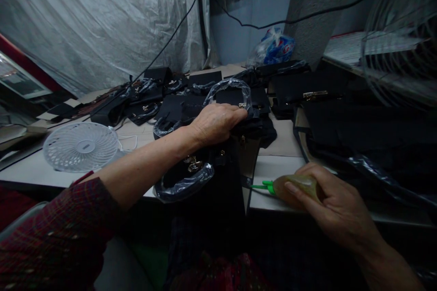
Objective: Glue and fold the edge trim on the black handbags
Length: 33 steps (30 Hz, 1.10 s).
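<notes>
My right hand (336, 207) is wrapped round a squeeze bottle (293, 189) of yellowish-brown content, its green nozzle pointing left at the table edge. The nozzle tip comes close to the side of a black handbag (218, 186). My left hand (218, 122) is closed over the upper part of this handbag, and its fingertips are partly hidden behind it. In front of my left wrist lies a plastic-wrapped handle (186, 186) with gold-coloured fittings (194, 165). Another plastic-wrapped handle (232, 82) arches up just beyond my left hand.
A small white fan (82, 145) lies at the left on the table (276, 166). More black bags (146, 100) crowd the back, and a larger black stack (368, 132) stands at right. A blue-and-clear plastic bag (278, 47) sits by the wall. A wire fan guard (403, 54) is upper right.
</notes>
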{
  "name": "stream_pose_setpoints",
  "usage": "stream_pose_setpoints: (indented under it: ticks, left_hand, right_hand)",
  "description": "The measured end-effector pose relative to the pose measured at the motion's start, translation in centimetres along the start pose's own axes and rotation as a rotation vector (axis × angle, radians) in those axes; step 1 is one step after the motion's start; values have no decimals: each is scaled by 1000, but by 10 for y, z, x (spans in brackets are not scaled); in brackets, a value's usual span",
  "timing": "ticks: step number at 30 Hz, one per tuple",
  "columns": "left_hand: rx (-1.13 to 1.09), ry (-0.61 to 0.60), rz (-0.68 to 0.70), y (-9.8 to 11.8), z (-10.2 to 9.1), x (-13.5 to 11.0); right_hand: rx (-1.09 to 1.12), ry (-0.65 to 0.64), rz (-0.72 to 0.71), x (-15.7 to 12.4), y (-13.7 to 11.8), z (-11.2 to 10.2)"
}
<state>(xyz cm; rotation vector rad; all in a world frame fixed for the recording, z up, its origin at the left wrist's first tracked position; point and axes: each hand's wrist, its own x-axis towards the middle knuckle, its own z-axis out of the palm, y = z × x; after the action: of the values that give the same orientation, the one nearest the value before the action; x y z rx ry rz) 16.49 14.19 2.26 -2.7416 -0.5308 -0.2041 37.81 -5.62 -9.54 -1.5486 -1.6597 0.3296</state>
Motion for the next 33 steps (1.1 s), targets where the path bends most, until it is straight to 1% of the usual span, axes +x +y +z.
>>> stream_pose_setpoints:
  ticks: [2, 5, 6, 9, 10, 11, 14, 15, 18, 19, 22, 23, 26, 27, 28, 31, 33]
  left_hand:
    - [0, -10, -8, 1, -1, 0]
    - [4, -22, -21, 1, -2, 0]
    - [5, -24, -25, 2, -2, 0]
    - [3, -31, -31, 2, -3, 0]
    - [1, -33, -30, 2, -3, 0]
    - [-1, -33, -28, 2, -3, 0]
    - [-6, -26, -25, 2, -2, 0]
    - [-5, -20, -25, 1, -1, -1]
    - [-2, -3, -18, 1, 0, -1]
    - [0, 2, -16, 1, 0, -1]
    - [2, -3, -19, 1, -1, -1]
    - [1, -5, -20, 1, -1, -1]
    - [-1, -3, -19, 1, -1, -1]
    - [-2, 1, -17, 1, -1, -2]
    - [-3, 4, -16, 1, -1, -2]
    - [-12, 7, -15, 0, -1, -2]
    - [-13, 7, -19, 0, -1, -2]
  right_hand:
    - [-25, 21, 0, -1, -1, 0]
    - [16, -49, -26, -3, 0, 2]
    - [19, -44, -38, -3, 0, 3]
    - [-39, 82, -60, -2, 1, 6]
    - [-58, 107, -64, -1, 2, 7]
    - [-64, 100, -65, -1, 2, 7]
    - [-25, 1, -61, 1, 3, 5]
    - [-17, -5, -56, 1, 4, 4]
    - [-33, 41, -36, 1, 4, 2]
    - [-33, 26, -27, 0, 3, 2]
    - [12, -83, -37, -4, 0, 3]
    - [25, -85, -54, -6, -1, 3]
    - [19, 18, -112, -9, -4, 3]
    - [21, 29, -126, -10, -5, 2]
    - [31, 13, -139, -10, -5, 2]
    - [85, -95, -168, -11, -5, 1]
    - [83, -74, -173, -11, -5, 1]
